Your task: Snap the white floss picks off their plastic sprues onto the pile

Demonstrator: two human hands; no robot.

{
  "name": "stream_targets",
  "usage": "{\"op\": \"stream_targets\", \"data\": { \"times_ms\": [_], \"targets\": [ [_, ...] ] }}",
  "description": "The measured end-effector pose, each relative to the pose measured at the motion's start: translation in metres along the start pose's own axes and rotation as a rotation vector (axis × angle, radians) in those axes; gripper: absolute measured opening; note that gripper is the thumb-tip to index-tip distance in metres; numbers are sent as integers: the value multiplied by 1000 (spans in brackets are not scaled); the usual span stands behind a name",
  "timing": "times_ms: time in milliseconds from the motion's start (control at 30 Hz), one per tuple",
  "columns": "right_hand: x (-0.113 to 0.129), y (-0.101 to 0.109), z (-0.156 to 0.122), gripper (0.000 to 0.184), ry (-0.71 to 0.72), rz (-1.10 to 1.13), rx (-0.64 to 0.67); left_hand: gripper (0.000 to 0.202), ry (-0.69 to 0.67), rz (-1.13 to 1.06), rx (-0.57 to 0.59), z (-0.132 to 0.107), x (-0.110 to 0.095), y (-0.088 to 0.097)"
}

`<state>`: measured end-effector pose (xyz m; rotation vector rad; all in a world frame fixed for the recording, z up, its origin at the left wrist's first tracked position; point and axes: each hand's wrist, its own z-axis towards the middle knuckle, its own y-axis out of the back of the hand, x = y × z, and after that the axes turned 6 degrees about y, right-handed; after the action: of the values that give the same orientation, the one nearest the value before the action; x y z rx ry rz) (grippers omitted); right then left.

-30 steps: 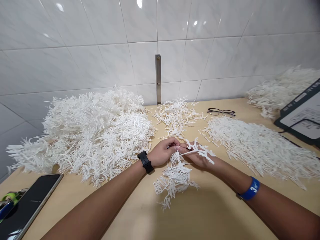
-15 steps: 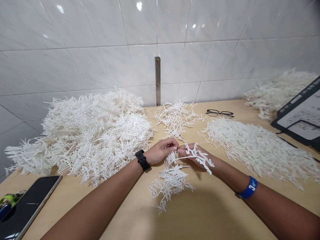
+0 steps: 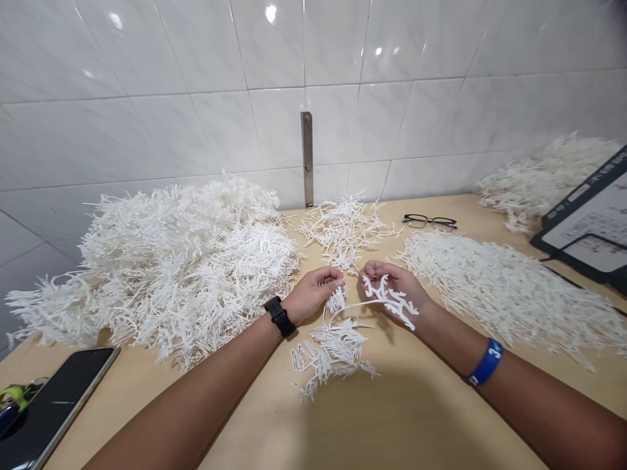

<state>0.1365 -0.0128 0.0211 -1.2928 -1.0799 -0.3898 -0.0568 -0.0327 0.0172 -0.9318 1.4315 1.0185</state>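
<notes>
My left hand (image 3: 317,292), with a black watch on its wrist, pinches a cluster of thin white branched plastic strands (image 3: 337,344) that hangs below the fingers. From that cluster a longer white coral-like sprig (image 3: 392,301) curves right and crosses in front of my right hand (image 3: 394,287). The right hand's fingers are curled together a short gap from the left fingertips. Whatever sits between them is too small or hidden to make out.
A large heap of white branched strands (image 3: 196,267) is on the left. Loose white pieces (image 3: 343,228) lie behind my hands, with a spread pile (image 3: 499,294) to the right. Glasses (image 3: 430,222), a phone (image 3: 59,398) and a dark-framed printed board (image 3: 592,225) surround the work area.
My right hand has moved away from the left fingertips, opening a gap between the hands. The left hand keeps its pinch on the strand cluster, having shifted slightly left.
</notes>
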Motion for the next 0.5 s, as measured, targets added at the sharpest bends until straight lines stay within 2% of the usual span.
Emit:
{"op": "stream_targets", "data": {
  "times_ms": [100,233,400,500],
  "targets": [
    [-1,-1,-1,3,-40,-52,-9,28,18,-3,1,-1,-3,-1],
    [-3,-7,-4,9,-70,-277,-13,26,20,9,-7,-2,-3,-2],
    [-12,-6,-5,37,32,-570,126,25,0,22,8,0,3,-2],
    [-18,-3,-4,47,134,-763,201,23,-34,67,23,0,4,-2]
  ]
}}
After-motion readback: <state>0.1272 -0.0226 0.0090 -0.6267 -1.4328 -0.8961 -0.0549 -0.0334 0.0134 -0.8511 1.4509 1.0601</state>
